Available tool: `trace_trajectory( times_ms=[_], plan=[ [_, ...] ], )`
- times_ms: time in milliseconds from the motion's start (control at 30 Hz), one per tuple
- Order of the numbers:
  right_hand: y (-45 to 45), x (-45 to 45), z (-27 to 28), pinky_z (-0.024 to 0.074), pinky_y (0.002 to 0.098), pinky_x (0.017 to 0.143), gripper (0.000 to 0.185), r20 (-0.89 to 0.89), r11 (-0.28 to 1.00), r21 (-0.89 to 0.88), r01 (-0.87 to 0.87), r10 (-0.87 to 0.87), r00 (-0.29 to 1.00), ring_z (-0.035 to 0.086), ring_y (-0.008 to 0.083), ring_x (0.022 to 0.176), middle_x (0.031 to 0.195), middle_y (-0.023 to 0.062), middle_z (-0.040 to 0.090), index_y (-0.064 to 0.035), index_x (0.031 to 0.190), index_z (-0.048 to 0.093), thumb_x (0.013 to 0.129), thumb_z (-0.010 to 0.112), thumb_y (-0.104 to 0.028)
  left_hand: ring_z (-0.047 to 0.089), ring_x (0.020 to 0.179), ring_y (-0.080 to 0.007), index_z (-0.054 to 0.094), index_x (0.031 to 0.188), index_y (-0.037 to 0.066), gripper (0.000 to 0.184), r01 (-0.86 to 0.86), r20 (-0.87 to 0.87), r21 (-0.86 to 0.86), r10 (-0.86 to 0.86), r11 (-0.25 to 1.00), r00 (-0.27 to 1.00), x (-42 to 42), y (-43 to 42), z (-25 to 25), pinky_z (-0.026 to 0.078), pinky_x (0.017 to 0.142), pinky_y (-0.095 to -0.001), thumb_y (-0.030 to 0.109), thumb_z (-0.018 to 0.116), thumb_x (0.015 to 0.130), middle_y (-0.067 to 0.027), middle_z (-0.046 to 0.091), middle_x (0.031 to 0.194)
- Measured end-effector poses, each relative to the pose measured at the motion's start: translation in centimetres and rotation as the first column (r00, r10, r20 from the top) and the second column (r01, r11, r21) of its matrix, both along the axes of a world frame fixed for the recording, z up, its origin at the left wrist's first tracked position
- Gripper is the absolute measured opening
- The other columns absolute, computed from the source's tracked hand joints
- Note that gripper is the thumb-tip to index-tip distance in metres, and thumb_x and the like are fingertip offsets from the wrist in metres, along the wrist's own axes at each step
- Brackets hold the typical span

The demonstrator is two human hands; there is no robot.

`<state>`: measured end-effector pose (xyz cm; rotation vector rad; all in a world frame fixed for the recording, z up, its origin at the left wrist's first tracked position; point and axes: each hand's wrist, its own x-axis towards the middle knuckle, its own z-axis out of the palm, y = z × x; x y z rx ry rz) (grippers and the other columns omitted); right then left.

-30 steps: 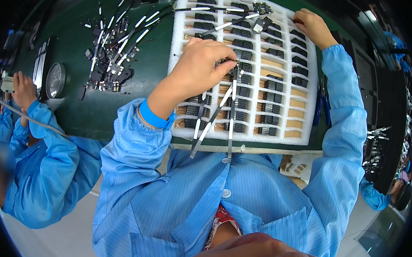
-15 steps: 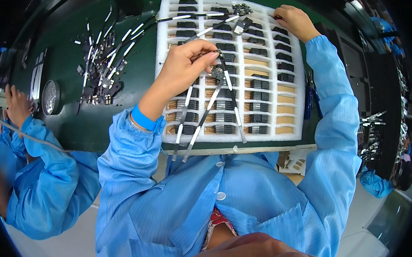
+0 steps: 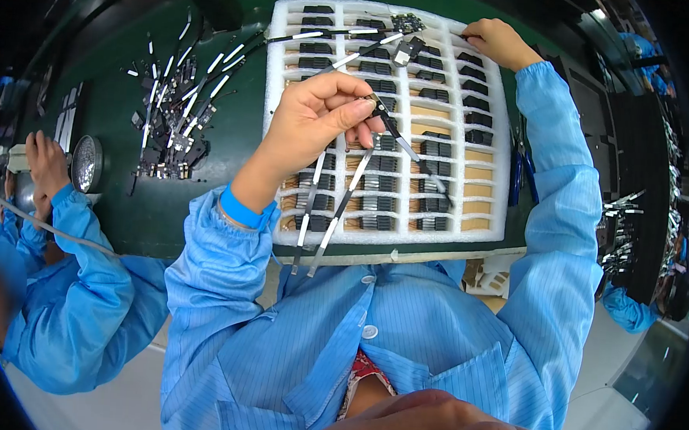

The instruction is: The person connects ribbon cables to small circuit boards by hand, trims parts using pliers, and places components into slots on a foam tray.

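My left hand [image 3: 318, 120] is closed on several black-and-white strips with small circuit boards at their ends. One strip [image 3: 404, 144] slants from its fingertips down to the right over the tray, and two hang toward the table edge. My right hand [image 3: 498, 42] pinches something dark and mostly hidden at the top right corner of the white foam tray [image 3: 273, 94]. Black parts [image 3: 477, 136] sit in rows of tray slots; some slots show bare brown bottoms. A circuit board with strips [image 3: 407, 22] lies across the tray's top, beside a loose black piece [image 3: 408, 52].
A tangled pile of strips and boards [image 3: 173, 140] lies left of the tray on the green table [image 3: 230, 170]. Beyond it are a round metal dish [image 3: 87, 162] and a co-worker's hand [image 3: 47, 164]. Blue-handled tools [image 3: 523, 176] lie right of the tray.
The view has shifted, so the tray appears further left. One strip held by my left hand has swung from hanging straight down to slanting right. My right hand has stayed at the tray corner.
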<state>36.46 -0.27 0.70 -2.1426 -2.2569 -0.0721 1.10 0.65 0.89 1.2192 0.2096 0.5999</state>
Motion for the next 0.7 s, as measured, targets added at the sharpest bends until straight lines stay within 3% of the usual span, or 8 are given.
trace_trajectory(
  times_ms=[200, 300, 400, 500, 533, 567, 633, 700],
  plan=[
    [0.2, -0.3, -0.2, 0.0466, 0.0351, 0.074, 0.017, 0.083, 0.998, -0.056, -0.015, 0.02, 0.996, 0.059, 0.0289, 0.079, 0.087, 0.0158, 0.061, -0.0041, 0.092, 0.061, 0.077, 0.056, -0.011, 0.059, 0.058, -0.0107, 0.053, 0.096, 0.001, 0.02, 0.079, -0.052, -0.161, -0.089, 0.984, 0.995, -0.2, -0.1, 0.1, 0.043, 0.049, -0.0169, 0.016, 0.054, 0.083, -0.0122, 0.062, 0.076],
    [-0.5, -1.2, 0.1, 0.0461, 0.0364, 0.073, 0.014, 0.108, 1.0, 0.01, -0.01, 0.009, 0.994, 0.058, 0.0302, 0.078, 0.084, 0.0162, 0.06, -0.0034, 0.088, 0.059, 0.079, 0.054, -0.011, 0.058, 0.057, -0.0103, 0.052, 0.099, 0.002, 0.017, 0.097, -0.062, -0.208, -0.112, 0.973, 0.992, -0.2, 0.0, 0.1, 0.047, 0.051, -0.0206, 0.013, 0.051, 0.085, -0.0135, 0.061, 0.078],
    [-1.2, -1.6, 0.2, 0.0456, 0.0377, 0.072, 0.013, 0.101, 0.999, 0.047, 0.006, -0.011, 0.995, 0.057, 0.0313, 0.078, 0.082, 0.0166, 0.06, -0.0034, 0.087, 0.057, 0.08, 0.053, -0.013, 0.058, 0.057, -0.0099, 0.052, 0.098, 0.003, 0.017, 0.102, -0.085, -0.203, -0.121, 0.974, 0.989, -0.2, 0.0, 0.0, 0.045, 0.049, -0.0183, 0.013, 0.051, 0.084, -0.0132, 0.062, 0.078],
    [-2.1, -2.0, 0.8, 0.0455, 0.0384, 0.07, 0.014, 0.075, 0.976, 0.214, -0.023, 0.007, 0.997, 0.057, 0.033, 0.078, 0.083, 0.0172, 0.059, -0.0039, 0.09, 0.057, 0.08, 0.053, -0.014, 0.058, 0.056, -0.0098, 0.053, 0.097, 0.003, 0.017, 0.1, -0.092, -0.205, -0.12, 0.974, 0.988, -0.3, 0.0, 0.0, 0.044, 0.047, -0.0171, 0.013, 0.052, 0.084, -0.0132, 0.062, 0.078],
    [-2.5, -2.1, 1.1, 0.0471, 0.0343, 0.068, 0.015, 0.023, 0.95, 0.309, -0.052, 0.047, 0.999, 0.06, 0.0269, 0.075, 0.081, 0.0145, 0.061, -0.0026, 0.092, 0.056, 0.081, 0.052, -0.011, 0.058, 0.056, -0.0098, 0.053, 0.098, 0.003, 0.017, 0.099, -0.091, -0.211, -0.12, 0.973, 0.989, -0.3, 0.0, 0.0, 0.043, 0.047, -0.0169, 0.013, 0.052, 0.084, -0.0132, 0.062, 0.078],
    [-3.2, -3.3, 1.4, 0.0468, 0.0317, 0.068, 0.015, -0.27, 0.945, 0.325, 0.026, 0.067, 0.96, 0.059, 0.0241, 0.072, 0.081, 0.0134, 0.061, -0.0009, 0.093, 0.056, 0.081, 0.051, -0.009, 0.058, 0.056, -0.0097, 0.053, 0.098, 0.003, 0.017, 0.086, -0.097, -0.213, -0.108, 0.973, 0.989, -0.3, 0.0, 0.0, 0.043, 0.047, -0.0169, 0.013, 0.052, 0.084, -0.0132, 0.062, 0.077],
    [-4.8, -7.3, 2.4, 0.0463, 0.0264, 0.067, 0.016, -0.76, 0.942, 0.283, 0.182, 0.104, 0.642, 0.059, 0.0183, 0.068, 0.081, 0.0112, 0.061, 0.0025, 0.095, 0.055, 0.082, 0.05, -0.005, 0.057, 0.055, -0.0094, 0.053, 0.098, 0.003, 0.017, 0.063, -0.107, -0.217, -0.087, 0.974, 0.99, -0.3, -0.1, 0.2, 0.043, 0.046, -0.0169, 0.012, 0.052, 0.084, -0.0132, 0.062, 0.077],
    [-6.5, -11.3, 3.5, 0.0473, 0.0246, 0.067, 0.016, -0.906, 0.972, 0.214, 0.102, 0.158, 0.393, 0.058, 0.0134, 0.07, 0.078, 0.0102, 0.06, 0.0028, 0.097, 0.054, 0.084, 0.048, -0.003, 0.056, 0.054, -0.0087, 0.053, 0.098, 0.002, 0.017, 0.034, -0.114, -0.222, -0.061, 0.975, 0.992, -0.3, -0.1, 0.2, 0.042, 0.046, -0.0167, 0.011, 0.053, 0.083, -0.0131, 0.062, 0.076]
  ],
)
